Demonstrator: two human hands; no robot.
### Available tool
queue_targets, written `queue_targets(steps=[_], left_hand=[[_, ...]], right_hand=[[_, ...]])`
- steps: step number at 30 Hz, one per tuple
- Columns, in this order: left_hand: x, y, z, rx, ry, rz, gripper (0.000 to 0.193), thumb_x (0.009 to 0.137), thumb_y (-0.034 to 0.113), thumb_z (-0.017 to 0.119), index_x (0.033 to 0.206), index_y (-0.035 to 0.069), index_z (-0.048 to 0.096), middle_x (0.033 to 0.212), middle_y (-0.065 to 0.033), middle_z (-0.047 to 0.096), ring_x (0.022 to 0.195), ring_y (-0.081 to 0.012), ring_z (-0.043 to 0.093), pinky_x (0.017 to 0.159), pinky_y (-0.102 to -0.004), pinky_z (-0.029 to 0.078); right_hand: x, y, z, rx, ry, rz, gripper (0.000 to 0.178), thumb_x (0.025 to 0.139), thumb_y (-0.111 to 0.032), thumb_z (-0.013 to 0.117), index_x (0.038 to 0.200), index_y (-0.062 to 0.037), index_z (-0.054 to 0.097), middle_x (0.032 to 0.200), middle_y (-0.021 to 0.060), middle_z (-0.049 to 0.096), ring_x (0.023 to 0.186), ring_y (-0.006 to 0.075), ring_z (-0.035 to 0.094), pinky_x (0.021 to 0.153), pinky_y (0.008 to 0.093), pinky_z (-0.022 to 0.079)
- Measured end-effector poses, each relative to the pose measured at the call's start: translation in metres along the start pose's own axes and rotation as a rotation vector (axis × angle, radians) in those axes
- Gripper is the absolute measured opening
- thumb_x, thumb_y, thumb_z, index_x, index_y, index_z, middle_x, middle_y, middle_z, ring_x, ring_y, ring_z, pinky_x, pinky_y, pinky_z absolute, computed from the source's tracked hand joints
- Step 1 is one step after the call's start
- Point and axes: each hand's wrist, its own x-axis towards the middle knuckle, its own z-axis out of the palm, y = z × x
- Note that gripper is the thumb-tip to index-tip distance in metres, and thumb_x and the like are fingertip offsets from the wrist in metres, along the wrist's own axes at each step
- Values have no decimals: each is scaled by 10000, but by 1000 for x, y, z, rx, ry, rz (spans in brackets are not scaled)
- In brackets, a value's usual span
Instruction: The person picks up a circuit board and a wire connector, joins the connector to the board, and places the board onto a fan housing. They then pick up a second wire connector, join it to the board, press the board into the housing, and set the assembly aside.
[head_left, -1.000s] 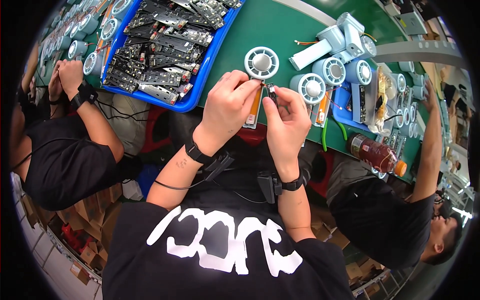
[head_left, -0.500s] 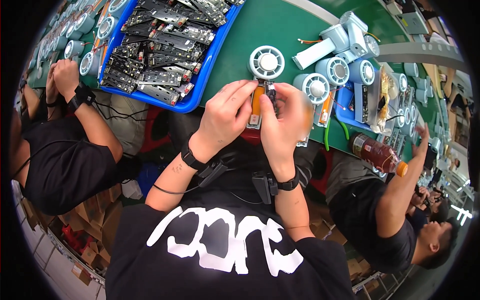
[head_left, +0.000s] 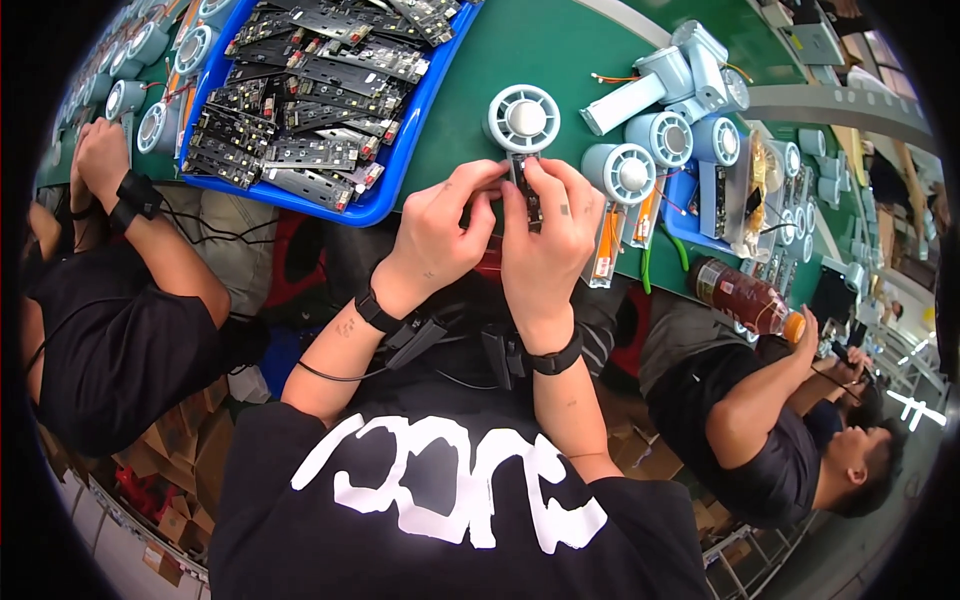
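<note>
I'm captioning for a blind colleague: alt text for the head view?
A person's right hand grips a dark circuit board below a light-blue fan head, left hand close by. At left, a blue tray holds similar boards.

Pale-blue round fan [head_left: 524, 118], face up, black circuit board [head_left: 525, 174] adjoining

Both arms reach from the near side toward the far side and lean in toward each other. The left arm [head_left: 335, 355] slants more than the right arm [head_left: 570, 415]. The left hand [head_left: 447, 222] has its back up, and its fingers bend and point far and right. The right hand [head_left: 553, 215] points far, with its thumb on the left and its bent fingers to the right. The fingertips of both hands are near each other.
</note>
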Motion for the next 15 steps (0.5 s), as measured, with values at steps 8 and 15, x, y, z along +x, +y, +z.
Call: queue_targets(steps=[8,15], left_hand=[[-4,-5,-6,5,41,96,236,879,-90,600,1097,-13,646,941,-157,730,813,-289,736,710,-354,592],[-10,-6,-5,30,93,155,188,899,-89,591,1055,-7,658,903,-152,730,767,-262,727,693,-336,581]], right_hand=[[-9,2,3,-242,-78,-51,539,847,3,720,1336,-34,496,1158,180,589,992,389,570,843,489,481],[-12,1,-2,-290,-265,-54,654,840,6,700,1410,-33,380,1112,192,544,917,402,538,804,513,473]])
